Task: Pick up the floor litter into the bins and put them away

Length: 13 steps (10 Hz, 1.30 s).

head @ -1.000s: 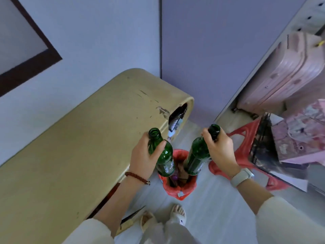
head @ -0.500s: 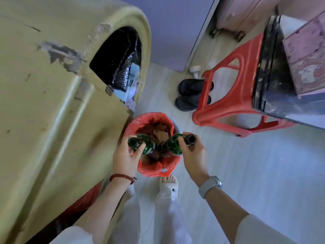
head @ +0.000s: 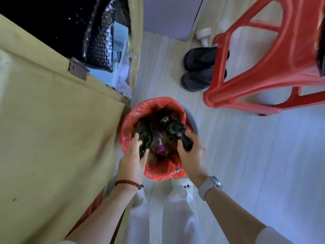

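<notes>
A bin lined with a red bag (head: 139, 110) stands on the floor beside the yellow desk. My left hand (head: 132, 160) grips the neck of a dark green glass bottle (head: 145, 133) whose body is down inside the bag on the left. My right hand (head: 190, 155) holds the neck of a second green bottle (head: 174, 128), its body tilted into the bag on the right. Between the two bottles lies a clear plastic bottle with a purple cap (head: 160, 149). Brown litter fills the bottom of the bin.
The yellow desk (head: 52, 138) is close on the left, its open end stuffed with black bubble wrap (head: 98, 41). A red plastic stool (head: 263, 67) stands at the right rear with dark slippers (head: 200, 67) beside it. My feet and white trousers are just behind the bin.
Both hands have lowered the two green bottles from above the bin down into the red bag. The camera has tipped further down and closer to the bin.
</notes>
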### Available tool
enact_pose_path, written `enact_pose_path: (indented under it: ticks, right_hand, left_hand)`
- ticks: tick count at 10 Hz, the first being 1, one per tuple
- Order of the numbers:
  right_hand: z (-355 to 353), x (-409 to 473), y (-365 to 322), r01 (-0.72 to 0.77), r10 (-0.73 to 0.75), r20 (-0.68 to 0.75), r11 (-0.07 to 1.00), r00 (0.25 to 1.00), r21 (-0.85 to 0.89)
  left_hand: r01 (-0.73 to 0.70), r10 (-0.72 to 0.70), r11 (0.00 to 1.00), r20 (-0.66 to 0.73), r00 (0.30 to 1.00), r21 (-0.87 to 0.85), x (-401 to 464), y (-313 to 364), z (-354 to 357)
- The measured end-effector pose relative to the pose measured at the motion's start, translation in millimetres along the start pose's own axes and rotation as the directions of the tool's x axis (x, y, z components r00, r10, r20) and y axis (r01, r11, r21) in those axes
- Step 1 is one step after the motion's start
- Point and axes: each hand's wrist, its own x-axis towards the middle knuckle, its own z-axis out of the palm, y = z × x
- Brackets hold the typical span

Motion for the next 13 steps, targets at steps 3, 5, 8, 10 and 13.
enact_pose_path:
  ticks: [3, 5, 8, 10, 13]
  right_hand:
    - [13.3, -11.5, 55.1, 0.186, 0.073, 0.462, 0.852, 0.884, -0.489]
    - [7.9, -6.2, 56.9, 0.286, 0.017, 0.461, 0.764, 0.887, -0.578]
    - [21.3, 32.9, 44.4, 0.425, -0.069, 0.541, 0.705, 0.838, -0.567]
    - [34.8, 36.8, 65.8, 0.466, -0.014, 0.581, 0.615, 0.814, -0.637]
    - [9.5, 11.0, 16.9, 0.394, -0.010, 0.568, 0.731, 0.823, -0.558]
  left_hand:
    - [-0.138, 0.088, 0.958, 0.198, 0.976, 0.252, -25.5, -13.7, 36.8]
    - [-0.249, 0.089, 0.839, 0.329, 0.940, 0.483, -36.6, -27.1, 67.9]
    - [-0.316, 0.145, 0.788, 0.338, 0.930, 0.529, -29.9, -33.2, 87.9]
    - [-0.330, 0.166, 0.786, 0.335, 0.927, 0.523, -26.3, -38.7, 93.3]
    - [-0.183, 0.021, 0.877, 0.345, 0.938, 0.444, -13.9, 3.4, 31.3]
